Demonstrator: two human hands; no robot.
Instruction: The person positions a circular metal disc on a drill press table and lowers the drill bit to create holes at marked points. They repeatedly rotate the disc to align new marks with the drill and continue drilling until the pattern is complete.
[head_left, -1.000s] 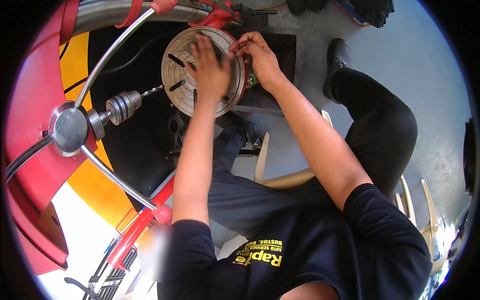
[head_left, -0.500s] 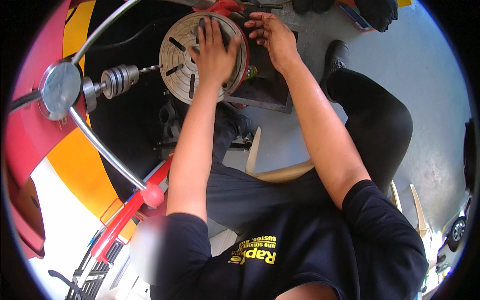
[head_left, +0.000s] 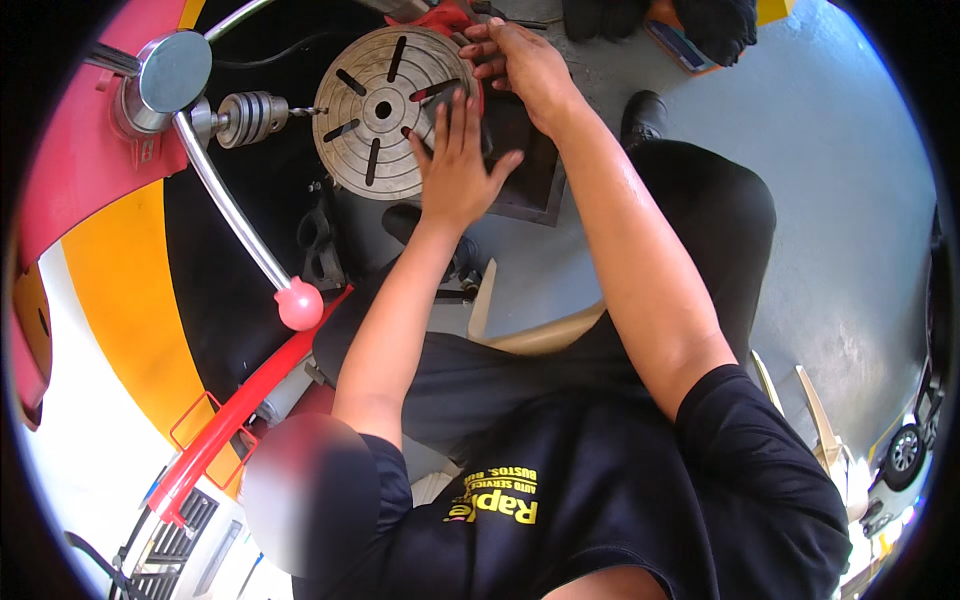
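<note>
A round, grey metal drill press table (head_left: 350, 140) with slots and a centre hole lies in front of me. My left hand (head_left: 458, 175) is over its near right part, fingers stretched out and thumb spread. Under those fingers is a dark patch; I cannot tell whether it is a pad or shadow. My right hand (head_left: 525, 75) hovers at the table's far right rim, palm turned inward and fingers loosely bent, with nothing visible in it. To the left of the table, a drill chuck (head_left: 250, 119) carries a twist drill bit (head_left: 306, 111) whose tip nears the table's edge.
The drill press feed handle has a round hub (head_left: 175, 72), metal spokes and a red ball knob (head_left: 299, 303). Black shoes and a blue-orange box (head_left: 680, 50) are at the far right. Below the table are a dark metal base (head_left: 535, 190) and a beige chair (head_left: 540, 340).
My left hand has slid across the table toward its near right edge, uncovering the centre hole and far slots. My right hand has shifted slightly left. The whole view has moved a little.
</note>
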